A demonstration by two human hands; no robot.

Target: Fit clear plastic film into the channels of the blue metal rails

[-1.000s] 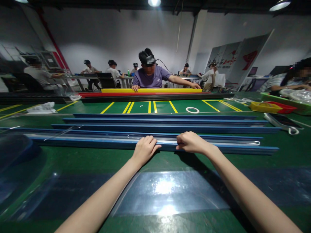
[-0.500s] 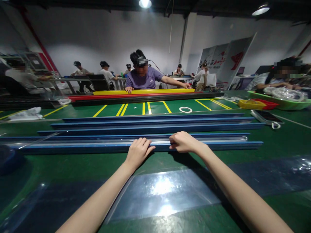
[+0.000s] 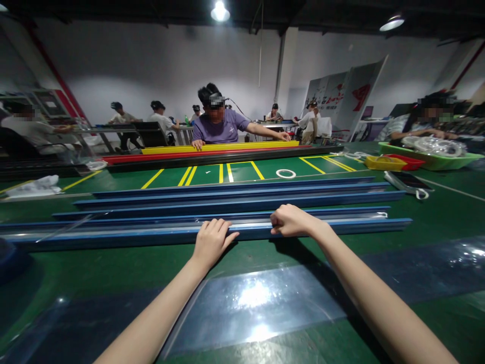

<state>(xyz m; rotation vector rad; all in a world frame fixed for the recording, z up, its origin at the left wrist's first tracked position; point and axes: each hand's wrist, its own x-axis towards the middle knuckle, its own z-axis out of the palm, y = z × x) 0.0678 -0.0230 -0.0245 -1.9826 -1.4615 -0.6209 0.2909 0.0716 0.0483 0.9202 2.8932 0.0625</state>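
Note:
A long blue plastic channel [image 3: 159, 233] lies crosswise in front of me, a clear strip [image 3: 246, 222] showing along its inside. My left hand [image 3: 212, 241] grips its near wall, fingers curled over the rim and thumb outside, pointing right. To the right, my right hand [image 3: 291, 221] is closed on the same wall in a pinch; its fingertips are partly hidden. A thin clear strip end [image 3: 70, 225] slants up across the channel's left part. Behind it lie more blue channels [image 3: 227, 205], roughly parallel.
Clear plastic sheeting [image 3: 265, 308] covers the near table. A blue roll [image 3: 13, 260] sits at the left edge. A phone [image 3: 409, 183], yellow tray [image 3: 384, 163] and green basin [image 3: 435, 157] stand right. Opposite, a co-worker in purple [image 3: 220, 126] handles a yellow channel [image 3: 227, 147].
My right hand has shifted slightly right along the rim, and my left hand slightly left, widening the gap between them. The camera view has tilted a little.

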